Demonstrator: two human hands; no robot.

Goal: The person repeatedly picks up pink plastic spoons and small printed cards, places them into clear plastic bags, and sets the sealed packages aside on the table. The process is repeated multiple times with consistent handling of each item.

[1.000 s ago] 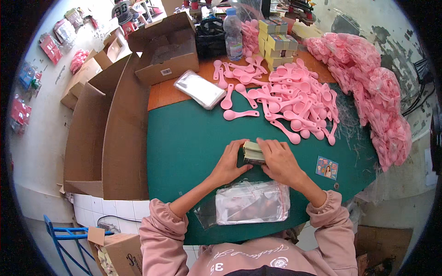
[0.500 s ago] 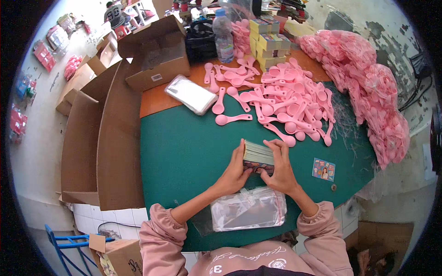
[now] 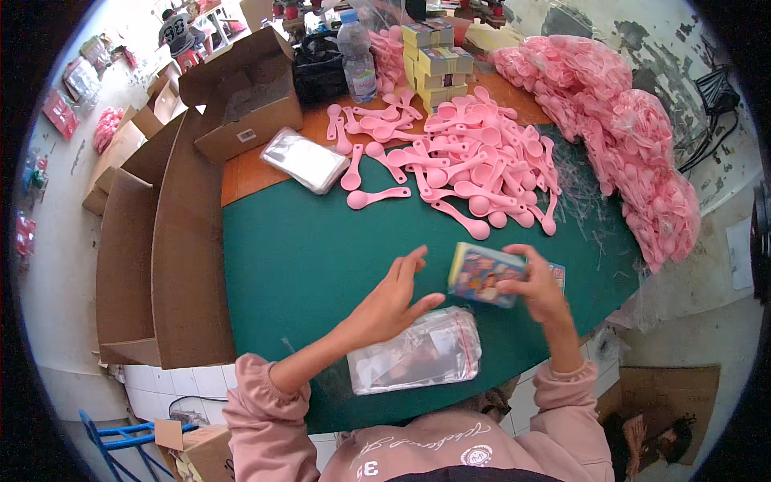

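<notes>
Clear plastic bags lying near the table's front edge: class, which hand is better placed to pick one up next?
Left. The left hand is open, empty, beside the clear plastic bags; the right hand grips a small colourful box.

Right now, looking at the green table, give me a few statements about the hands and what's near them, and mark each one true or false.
1. The right hand holds a small colourful box. True.
2. The left hand grips that box too. False: it is open, beside the box, above a stack of clear bags.
3. Loose pink spoons lie on the table beyond the hands. True.
4. The open cardboard box stands on the person's right. False: it is at the far left.
5. A water bottle stands at the table's far side. True.
</notes>
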